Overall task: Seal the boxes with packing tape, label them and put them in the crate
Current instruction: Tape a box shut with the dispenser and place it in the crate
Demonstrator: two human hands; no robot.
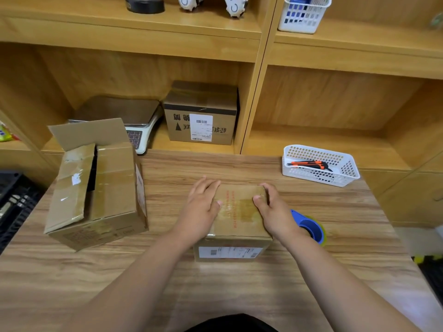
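Head view, small box (239,213) on tabletop (72,271), pressed by flat-fingered left hand (203,208), gripped at far corner by right hand (273,210), tape dispenser (311,230) beside.

Wooden desk (72,271). White basket (346,174) at its far right corner, orange-black utility knife (311,164) lying inside. Scale (141,133) in the shelf compartment behind the far left edge. Upper shelf: white basket of blue items (299,26), black round object (145,4), two white wheel-like parts (189,1).
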